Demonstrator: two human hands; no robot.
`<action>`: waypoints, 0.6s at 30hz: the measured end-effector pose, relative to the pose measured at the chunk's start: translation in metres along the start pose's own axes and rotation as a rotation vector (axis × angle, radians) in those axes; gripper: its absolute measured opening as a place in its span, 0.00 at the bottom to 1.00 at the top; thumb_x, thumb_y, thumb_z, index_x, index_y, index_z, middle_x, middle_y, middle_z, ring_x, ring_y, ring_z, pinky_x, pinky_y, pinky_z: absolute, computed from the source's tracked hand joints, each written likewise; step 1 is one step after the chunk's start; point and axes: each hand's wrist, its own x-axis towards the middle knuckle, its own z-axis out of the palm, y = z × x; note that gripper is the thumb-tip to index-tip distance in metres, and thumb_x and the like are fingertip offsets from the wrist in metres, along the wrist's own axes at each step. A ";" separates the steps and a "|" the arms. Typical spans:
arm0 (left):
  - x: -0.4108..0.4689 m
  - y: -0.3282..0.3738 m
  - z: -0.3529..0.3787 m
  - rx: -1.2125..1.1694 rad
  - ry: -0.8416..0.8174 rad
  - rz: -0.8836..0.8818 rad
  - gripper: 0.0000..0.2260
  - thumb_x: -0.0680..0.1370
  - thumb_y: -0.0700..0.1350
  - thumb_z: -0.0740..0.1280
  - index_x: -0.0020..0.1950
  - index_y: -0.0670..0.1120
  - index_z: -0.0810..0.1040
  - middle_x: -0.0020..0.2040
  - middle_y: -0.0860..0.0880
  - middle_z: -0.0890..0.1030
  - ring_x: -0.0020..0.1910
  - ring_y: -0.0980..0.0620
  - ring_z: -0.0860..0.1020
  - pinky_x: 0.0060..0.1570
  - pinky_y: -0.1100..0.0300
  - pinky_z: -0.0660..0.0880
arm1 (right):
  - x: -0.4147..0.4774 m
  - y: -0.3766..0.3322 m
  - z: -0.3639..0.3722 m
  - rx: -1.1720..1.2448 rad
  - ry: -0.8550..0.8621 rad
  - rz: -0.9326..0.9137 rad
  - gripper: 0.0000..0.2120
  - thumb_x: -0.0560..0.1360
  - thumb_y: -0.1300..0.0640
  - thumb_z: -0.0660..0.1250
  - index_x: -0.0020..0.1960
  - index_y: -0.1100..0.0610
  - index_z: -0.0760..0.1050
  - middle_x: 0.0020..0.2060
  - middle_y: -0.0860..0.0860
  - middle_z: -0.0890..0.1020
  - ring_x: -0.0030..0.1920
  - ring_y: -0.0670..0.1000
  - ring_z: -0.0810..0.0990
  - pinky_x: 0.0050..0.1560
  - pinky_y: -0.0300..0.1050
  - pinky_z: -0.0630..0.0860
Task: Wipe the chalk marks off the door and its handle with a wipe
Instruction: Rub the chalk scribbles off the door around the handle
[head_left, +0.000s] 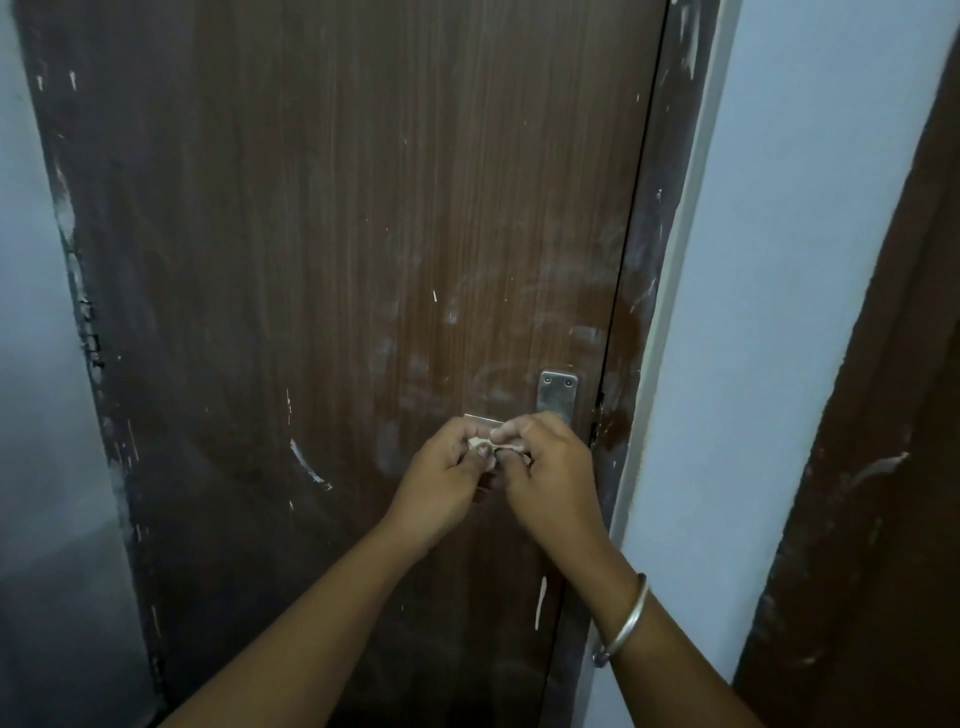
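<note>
The left hand (441, 470) and right hand (553, 467) both pinch the crumpled wipe (491, 445) in their fingers (519, 428), touching or just before the handle (557, 393). Chalk smears (452, 312) lie above on the door (311, 234).

Both forearms (311, 613) are bare along all their visible length, as are the left hand (447, 470) and the right hand (553, 470). A single slim bangle (631, 614) of plain silver-coloured metal circles the right wrist, smooth and rounded in section. At the bangle's lower end sits a small knob-like clasp, its detail too small to make out.
</note>
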 end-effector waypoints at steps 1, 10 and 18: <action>-0.002 0.001 0.004 -0.002 -0.006 -0.002 0.08 0.80 0.39 0.60 0.47 0.50 0.76 0.40 0.50 0.83 0.37 0.55 0.80 0.37 0.57 0.76 | -0.003 0.000 -0.004 0.029 0.022 0.035 0.07 0.71 0.68 0.67 0.44 0.58 0.80 0.42 0.47 0.75 0.40 0.38 0.73 0.42 0.22 0.68; -0.024 0.020 0.049 -0.029 -0.114 0.035 0.05 0.73 0.34 0.68 0.46 0.42 0.80 0.39 0.45 0.80 0.37 0.53 0.77 0.39 0.58 0.74 | -0.046 0.015 -0.065 0.415 0.111 0.340 0.17 0.70 0.70 0.69 0.43 0.47 0.78 0.41 0.46 0.83 0.44 0.46 0.82 0.43 0.37 0.78; -0.092 0.016 0.151 -0.127 -0.542 -0.050 0.17 0.73 0.27 0.65 0.48 0.50 0.79 0.33 0.49 0.80 0.34 0.52 0.79 0.38 0.60 0.79 | -0.164 0.045 -0.165 0.485 0.263 0.540 0.12 0.67 0.74 0.69 0.39 0.58 0.80 0.34 0.52 0.84 0.34 0.47 0.82 0.36 0.37 0.78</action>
